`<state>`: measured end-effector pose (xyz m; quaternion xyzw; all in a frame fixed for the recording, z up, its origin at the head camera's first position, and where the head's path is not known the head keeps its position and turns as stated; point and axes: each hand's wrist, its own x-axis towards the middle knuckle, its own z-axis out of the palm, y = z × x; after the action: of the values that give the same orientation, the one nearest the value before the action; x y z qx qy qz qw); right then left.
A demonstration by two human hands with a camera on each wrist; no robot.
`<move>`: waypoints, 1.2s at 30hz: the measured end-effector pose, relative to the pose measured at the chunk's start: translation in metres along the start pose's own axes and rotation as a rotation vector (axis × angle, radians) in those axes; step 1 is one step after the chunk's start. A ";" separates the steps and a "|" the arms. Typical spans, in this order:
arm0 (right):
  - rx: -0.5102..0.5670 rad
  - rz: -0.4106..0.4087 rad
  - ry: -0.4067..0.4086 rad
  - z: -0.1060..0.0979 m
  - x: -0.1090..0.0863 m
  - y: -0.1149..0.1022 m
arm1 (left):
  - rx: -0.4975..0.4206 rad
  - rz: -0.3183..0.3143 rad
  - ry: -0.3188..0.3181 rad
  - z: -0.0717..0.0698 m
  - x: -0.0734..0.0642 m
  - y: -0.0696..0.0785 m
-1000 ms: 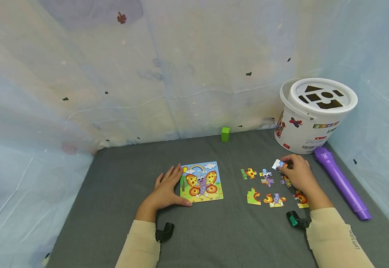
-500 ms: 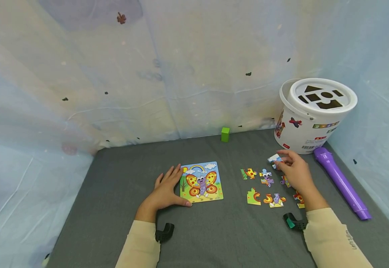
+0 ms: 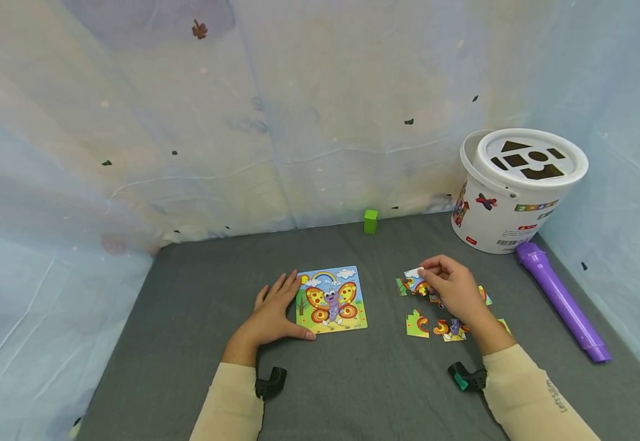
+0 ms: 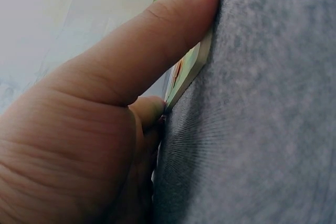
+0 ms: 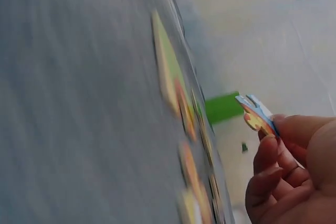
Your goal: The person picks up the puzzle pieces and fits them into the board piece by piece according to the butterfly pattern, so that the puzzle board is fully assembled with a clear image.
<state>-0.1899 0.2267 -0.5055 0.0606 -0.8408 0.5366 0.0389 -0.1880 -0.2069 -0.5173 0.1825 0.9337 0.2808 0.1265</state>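
Observation:
A square butterfly puzzle (image 3: 332,299) lies flat on the grey cloth. My left hand (image 3: 272,312) rests at its left side with fingers spread, thumb along the near edge; in the left wrist view the thumb (image 4: 152,45) lies against the puzzle's edge (image 4: 191,72). My right hand (image 3: 454,291) pinches a blue, white and yellow puzzle piece (image 3: 416,280) between thumb and fingertips. That puzzle piece (image 5: 258,115) is raised off the cloth in the right wrist view. Below it lie several loose pieces, among them a green one (image 3: 417,324) and a purple-bodied one (image 3: 453,331); the hand partly hides others.
A green block (image 3: 371,222) stands at the back edge of the grey table cloth (image 3: 215,269). A white lidded bucket (image 3: 509,214) with shaped holes stands at the back right, beside a long purple toy tube (image 3: 564,300). Printed curtains enclose the back and sides.
My right hand has lifted the puzzle piece from the right end of the loose pieces and carried it left, over the leftmost ones. The left hand has stayed in place.

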 end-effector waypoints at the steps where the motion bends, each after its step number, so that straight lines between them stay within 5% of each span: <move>1: 0.023 0.002 -0.016 0.004 -0.001 -0.002 | 0.000 -0.001 -0.002 0.000 0.000 0.000; 14: 0.285 -0.020 -0.165 0.065 -0.003 -0.018 | 0.002 -0.011 -0.008 -0.001 -0.001 -0.003; 27: 0.314 -0.011 -0.116 0.120 0.013 -0.035 | -0.006 -0.009 0.000 -0.002 -0.001 -0.002; 36: 0.199 0.003 -0.032 0.141 0.021 -0.041 | -0.017 -0.002 0.000 0.001 0.001 -0.002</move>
<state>-0.2047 0.0809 -0.5257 0.0717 -0.7840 0.6164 0.0185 -0.1890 -0.2072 -0.5192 0.1805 0.9314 0.2888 0.1283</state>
